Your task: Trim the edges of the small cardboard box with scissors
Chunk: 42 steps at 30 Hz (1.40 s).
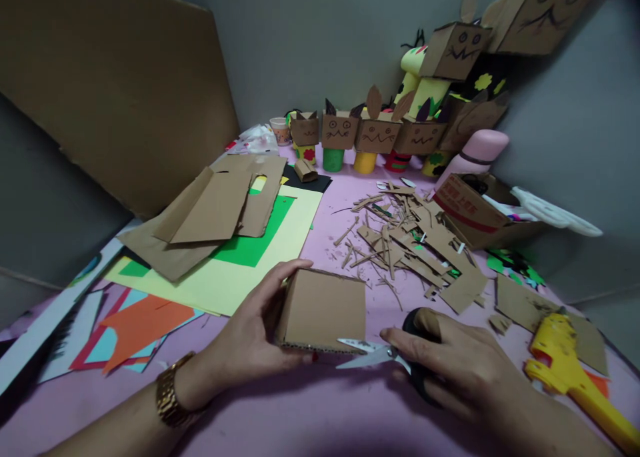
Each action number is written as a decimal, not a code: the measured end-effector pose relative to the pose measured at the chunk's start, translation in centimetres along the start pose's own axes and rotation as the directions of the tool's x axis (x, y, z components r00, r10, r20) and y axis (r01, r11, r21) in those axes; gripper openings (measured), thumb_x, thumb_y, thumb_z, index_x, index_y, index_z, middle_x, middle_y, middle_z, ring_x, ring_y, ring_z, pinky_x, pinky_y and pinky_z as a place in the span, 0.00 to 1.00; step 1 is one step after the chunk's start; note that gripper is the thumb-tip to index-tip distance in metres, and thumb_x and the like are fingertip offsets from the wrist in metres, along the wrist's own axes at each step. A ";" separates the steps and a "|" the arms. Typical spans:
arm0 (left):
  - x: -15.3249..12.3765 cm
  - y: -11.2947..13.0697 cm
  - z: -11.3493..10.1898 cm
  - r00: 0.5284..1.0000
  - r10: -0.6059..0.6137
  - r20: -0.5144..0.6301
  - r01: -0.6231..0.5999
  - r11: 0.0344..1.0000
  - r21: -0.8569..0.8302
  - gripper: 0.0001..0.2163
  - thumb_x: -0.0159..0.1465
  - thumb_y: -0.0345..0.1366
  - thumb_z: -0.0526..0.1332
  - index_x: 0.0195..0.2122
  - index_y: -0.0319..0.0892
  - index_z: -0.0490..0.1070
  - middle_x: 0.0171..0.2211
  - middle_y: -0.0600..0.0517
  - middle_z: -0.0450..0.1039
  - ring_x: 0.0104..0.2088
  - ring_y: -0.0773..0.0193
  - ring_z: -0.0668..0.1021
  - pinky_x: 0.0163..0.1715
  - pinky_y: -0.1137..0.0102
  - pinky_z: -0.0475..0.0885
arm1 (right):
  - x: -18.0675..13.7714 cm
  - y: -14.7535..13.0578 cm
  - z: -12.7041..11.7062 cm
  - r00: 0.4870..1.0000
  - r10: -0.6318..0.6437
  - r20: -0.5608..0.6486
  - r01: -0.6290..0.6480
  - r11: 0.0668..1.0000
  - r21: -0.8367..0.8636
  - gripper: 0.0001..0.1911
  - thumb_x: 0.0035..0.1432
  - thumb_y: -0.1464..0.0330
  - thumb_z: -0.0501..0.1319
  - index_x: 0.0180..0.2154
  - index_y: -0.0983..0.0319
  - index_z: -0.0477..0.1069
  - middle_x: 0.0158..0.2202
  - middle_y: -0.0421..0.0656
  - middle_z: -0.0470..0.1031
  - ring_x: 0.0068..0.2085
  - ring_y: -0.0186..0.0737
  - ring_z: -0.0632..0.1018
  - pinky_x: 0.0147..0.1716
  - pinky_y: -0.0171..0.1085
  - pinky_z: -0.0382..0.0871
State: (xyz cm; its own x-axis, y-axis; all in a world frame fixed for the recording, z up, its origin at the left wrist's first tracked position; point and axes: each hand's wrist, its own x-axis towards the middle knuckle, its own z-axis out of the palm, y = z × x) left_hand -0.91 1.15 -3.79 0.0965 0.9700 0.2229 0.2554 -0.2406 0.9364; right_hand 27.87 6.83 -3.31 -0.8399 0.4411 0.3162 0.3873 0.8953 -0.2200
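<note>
My left hand (pixel 255 330) grips a small cardboard box (pixel 325 310) from its left side, thumb at the top edge and fingers beneath. The box is tilted so a plain brown face shows. My right hand (pixel 450 363) is closed round the black handles of a pair of scissors (pixel 373 355). Their blades are parted and point left, close to the lower right edge of the box. Whether the blades touch the cardboard I cannot tell.
Cardboard scraps (pixel 410 243) lie in a heap behind. A yellow glue gun (pixel 560 357) rests at right, near an open carton (pixel 475 210). Cardboard sheets (pixel 210 203) and coloured paper (pixel 145 323) spread at left. Cat-faced box figures (pixel 340 133) stand along the back.
</note>
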 end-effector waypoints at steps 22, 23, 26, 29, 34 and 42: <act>0.1 0.5 0.1 1.000 -0.017 0.022 0.018 0.999 -0.046 0.37 0.45 0.41 0.74 0.56 0.57 0.59 0.52 0.49 0.65 0.51 0.50 0.72 0.51 0.55 0.69 | -0.3 0.1 -0.3 0.998 -0.050 -0.029 0.052 0.997 0.060 0.15 0.61 0.73 0.56 0.50 0.58 0.66 0.29 0.38 0.67 0.27 0.35 0.67 0.24 0.36 0.54; 0.1 0.5 0.1 0.999 -0.024 0.026 0.025 0.998 -0.057 0.37 0.45 0.40 0.74 0.56 0.57 0.59 0.52 0.49 0.66 0.50 0.50 0.73 0.51 0.55 0.69 | -0.3 0.1 -0.3 0.998 -0.050 -0.029 0.052 0.996 0.075 0.15 0.61 0.74 0.57 0.50 0.57 0.66 0.29 0.38 0.67 0.27 0.35 0.67 0.24 0.36 0.54; 0.1 0.4 0.2 1.000 -0.025 0.014 0.026 0.997 -0.066 0.38 0.44 0.40 0.75 0.56 0.56 0.60 0.52 0.48 0.66 0.51 0.48 0.72 0.52 0.54 0.68 | -0.2 0.0 -0.5 0.999 -0.044 -0.027 0.047 0.994 0.096 0.15 0.61 0.74 0.56 0.48 0.58 0.68 0.29 0.38 0.67 0.26 0.35 0.68 0.23 0.36 0.53; 0.0 0.2 0.2 0.999 -0.011 0.033 0.014 0.997 -0.082 0.38 0.44 0.40 0.75 0.56 0.57 0.59 0.51 0.49 0.66 0.50 0.49 0.73 0.51 0.54 0.69 | 0.0 -0.2 -0.8 0.999 -0.036 -0.006 0.037 0.993 0.116 0.14 0.60 0.74 0.56 0.47 0.58 0.69 0.29 0.39 0.68 0.27 0.35 0.69 0.23 0.35 0.53; 0.0 0.0 0.0 1.000 -0.003 0.027 0.005 0.998 -0.064 0.39 0.44 0.40 0.74 0.56 0.57 0.59 0.53 0.49 0.65 0.52 0.49 0.71 0.52 0.55 0.67 | 0.2 -0.4 -0.8 0.997 0.017 0.069 -0.027 0.989 0.147 0.14 0.60 0.72 0.58 0.49 0.56 0.68 0.30 0.39 0.68 0.28 0.35 0.70 0.25 0.34 0.55; 0.0 0.0 -0.1 0.999 -0.041 0.013 0.042 0.996 -0.074 0.39 0.44 0.40 0.75 0.56 0.57 0.59 0.53 0.49 0.66 0.52 0.48 0.72 0.52 0.55 0.68 | 0.2 -0.6 -0.2 1.000 0.028 0.010 -0.029 0.996 0.089 0.17 0.60 0.70 0.59 0.52 0.57 0.65 0.32 0.40 0.66 0.29 0.37 0.69 0.26 0.35 0.58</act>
State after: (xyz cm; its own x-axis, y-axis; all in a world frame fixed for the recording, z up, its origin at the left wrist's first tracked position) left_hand -1.01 1.20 -3.78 0.0985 0.9785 0.1811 0.1875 -0.1970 0.9623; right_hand 27.51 6.43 -2.94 -0.8325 0.4652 0.3010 0.3757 0.8732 -0.3103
